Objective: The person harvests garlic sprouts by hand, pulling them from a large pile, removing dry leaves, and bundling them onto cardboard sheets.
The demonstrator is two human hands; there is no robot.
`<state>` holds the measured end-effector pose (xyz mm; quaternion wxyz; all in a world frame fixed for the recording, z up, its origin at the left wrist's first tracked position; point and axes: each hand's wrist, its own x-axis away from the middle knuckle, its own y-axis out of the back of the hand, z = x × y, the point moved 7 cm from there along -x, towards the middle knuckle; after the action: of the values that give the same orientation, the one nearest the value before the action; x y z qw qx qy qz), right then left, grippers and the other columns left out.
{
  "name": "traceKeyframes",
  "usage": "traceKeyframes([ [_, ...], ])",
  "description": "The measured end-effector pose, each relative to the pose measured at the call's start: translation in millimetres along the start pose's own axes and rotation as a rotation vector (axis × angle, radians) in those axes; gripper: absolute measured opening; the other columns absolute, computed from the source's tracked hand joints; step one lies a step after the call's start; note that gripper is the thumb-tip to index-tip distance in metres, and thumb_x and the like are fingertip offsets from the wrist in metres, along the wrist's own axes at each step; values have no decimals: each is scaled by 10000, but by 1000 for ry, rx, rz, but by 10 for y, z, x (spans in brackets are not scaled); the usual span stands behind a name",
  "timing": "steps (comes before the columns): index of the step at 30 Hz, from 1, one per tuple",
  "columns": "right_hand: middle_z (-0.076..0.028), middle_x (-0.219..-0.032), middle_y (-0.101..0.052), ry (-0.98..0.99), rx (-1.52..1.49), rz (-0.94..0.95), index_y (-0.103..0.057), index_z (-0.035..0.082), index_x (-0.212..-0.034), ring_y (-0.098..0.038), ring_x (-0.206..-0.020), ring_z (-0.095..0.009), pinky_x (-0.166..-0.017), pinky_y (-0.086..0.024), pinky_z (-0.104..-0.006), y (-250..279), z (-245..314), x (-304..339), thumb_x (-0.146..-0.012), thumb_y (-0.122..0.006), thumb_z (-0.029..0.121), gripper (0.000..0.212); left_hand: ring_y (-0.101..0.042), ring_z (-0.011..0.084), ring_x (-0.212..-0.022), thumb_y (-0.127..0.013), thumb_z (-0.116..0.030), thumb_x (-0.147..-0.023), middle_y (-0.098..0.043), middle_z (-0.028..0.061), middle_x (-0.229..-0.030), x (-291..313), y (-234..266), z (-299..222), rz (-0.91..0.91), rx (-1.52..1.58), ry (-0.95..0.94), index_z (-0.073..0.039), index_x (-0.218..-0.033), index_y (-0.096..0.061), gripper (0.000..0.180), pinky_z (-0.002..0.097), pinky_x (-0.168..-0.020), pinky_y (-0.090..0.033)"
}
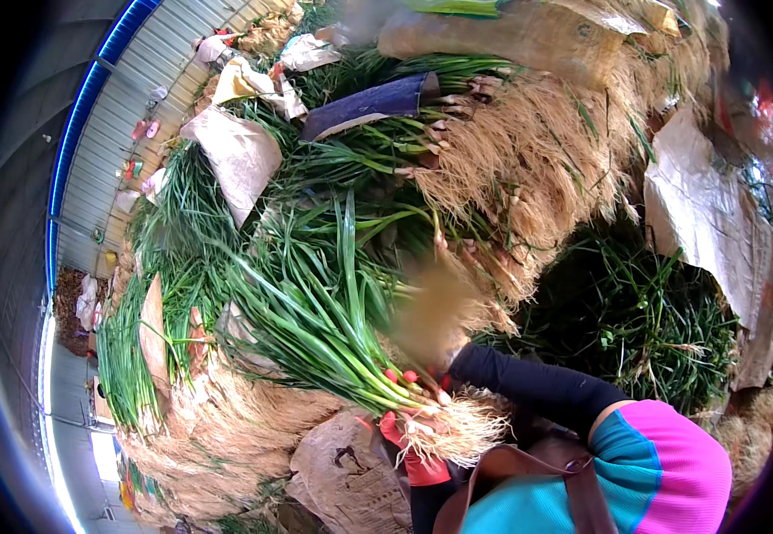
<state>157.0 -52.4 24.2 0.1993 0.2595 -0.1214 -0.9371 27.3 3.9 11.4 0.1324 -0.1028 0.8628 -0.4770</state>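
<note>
My left hand [409,436], in a red glove, is closed around a bunch [333,329] of green onions just above the roots, leaves fanning up and left. My right hand [435,316] is a blur above the bunch; I cannot tell if it grips anything. Beyond, stacked onions [511,169] show pale roots, with cardboard [240,156] between. I judge much of the heap is unsorted, one bunch in hand.

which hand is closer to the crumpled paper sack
Left. The left hand is right beside the paper sack, under the green onion bunch; the right hand grips its stalks farther up.
</note>
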Motion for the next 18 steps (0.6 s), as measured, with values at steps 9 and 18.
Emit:
traceKeyframes([
  [9, -178, -801, -616, -197, -184, 138, -610, 71, -982, -607, -771, -322, -696, -491, -389, -478, -1069, 861, -881, -510, 352, 315, -488, 330, -1110, -614, -262, -729, -548, 103, -1145, 12, 277, 279, -125, 37, 165, -80, -1363, -341, 714, 518, -1010, -330],
  [18, -85, -710, -642, -395, 790, 843, -669, 105, -744, -646, -685, -233, -567, -505, -343, 558, -1025, 1101, -821, -530, 306, 256, -474, 355, -1155, -602, -260, -751, -501, 141, -1213, 288, 266, -55, -150, 16, 187, -50, -1372, -308, 719, 536, -1027, -322],
])
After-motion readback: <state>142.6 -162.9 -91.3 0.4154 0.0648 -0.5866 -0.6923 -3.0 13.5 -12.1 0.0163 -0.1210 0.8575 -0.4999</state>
